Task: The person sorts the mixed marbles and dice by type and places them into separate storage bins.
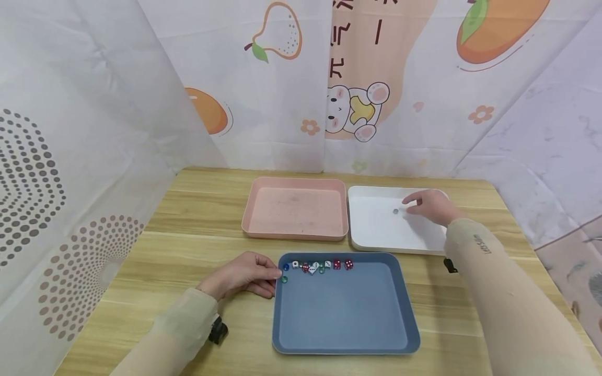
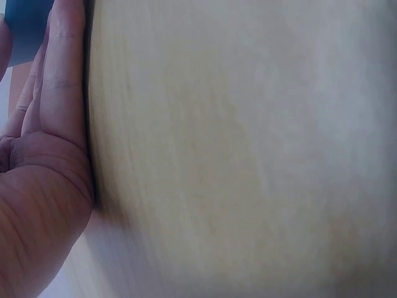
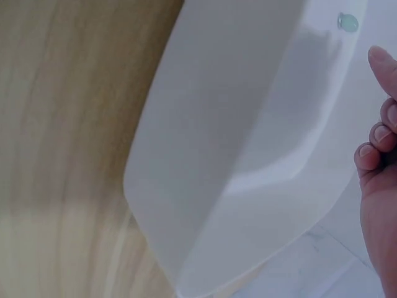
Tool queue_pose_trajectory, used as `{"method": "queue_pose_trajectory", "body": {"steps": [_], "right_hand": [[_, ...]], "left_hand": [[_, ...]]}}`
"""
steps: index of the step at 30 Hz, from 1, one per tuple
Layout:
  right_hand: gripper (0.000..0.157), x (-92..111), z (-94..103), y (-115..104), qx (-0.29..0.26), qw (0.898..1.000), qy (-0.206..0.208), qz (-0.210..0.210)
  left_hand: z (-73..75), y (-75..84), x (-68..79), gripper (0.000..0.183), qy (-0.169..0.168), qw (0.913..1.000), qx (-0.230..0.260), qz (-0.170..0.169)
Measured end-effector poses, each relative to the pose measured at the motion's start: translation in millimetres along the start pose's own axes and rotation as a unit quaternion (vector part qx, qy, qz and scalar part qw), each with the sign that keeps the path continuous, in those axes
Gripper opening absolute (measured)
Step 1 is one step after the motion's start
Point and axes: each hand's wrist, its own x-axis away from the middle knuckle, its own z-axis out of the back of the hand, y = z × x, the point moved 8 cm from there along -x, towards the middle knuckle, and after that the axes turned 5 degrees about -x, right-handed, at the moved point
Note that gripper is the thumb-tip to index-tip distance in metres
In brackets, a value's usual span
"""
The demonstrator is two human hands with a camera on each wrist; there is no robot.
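Bead (image 1: 395,211) near right hand (image 1: 431,206) | fingers (image 1: 415,196) released | left hand (image 1: 248,274) touching blue tray (image 1: 338,313) | fingertips partly hidden, grasp unclear

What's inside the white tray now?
In the white tray, one small greenish piece lies on the floor, near the right hand. In the head view, that hand and its sleeve cover part of the tray's right side; anything hidden there can't be made out.

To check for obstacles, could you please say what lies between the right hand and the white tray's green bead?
In the head view, only bare white tray separates the right hand from the green bead.
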Motion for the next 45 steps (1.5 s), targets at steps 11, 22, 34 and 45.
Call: {"method": "queue_pose_trajectory", "body": {"steps": [11,22,34,45], "right_hand": [[0.031,3.2,8.2,-22.3,-0.002,0.999,0.004,0.035],[0.031,7.1,4.0,-56.4,-0.006,0.998,-0.021,0.054],[0.029,14.9,-9.4,-91.7,-0.029,0.994,-0.039,0.099],[0.028,20.4,-28.9,-126.2,-0.021,0.984,-0.064,0.162]], "left_hand": [[-0.3,0.9,0.4,0.031,0.000,1.0000,-0.001,-0.001],[-0.1,-1.4,-0.6,0.032,0.002,1.0000,-0.002,0.003],[0.4,-1.0,-1.0,0.034,0.004,1.0000,-0.002,0.002],[0.2,-1.0,-1.1,0.034,0.002,1.0000,-0.003,0.001]]}}
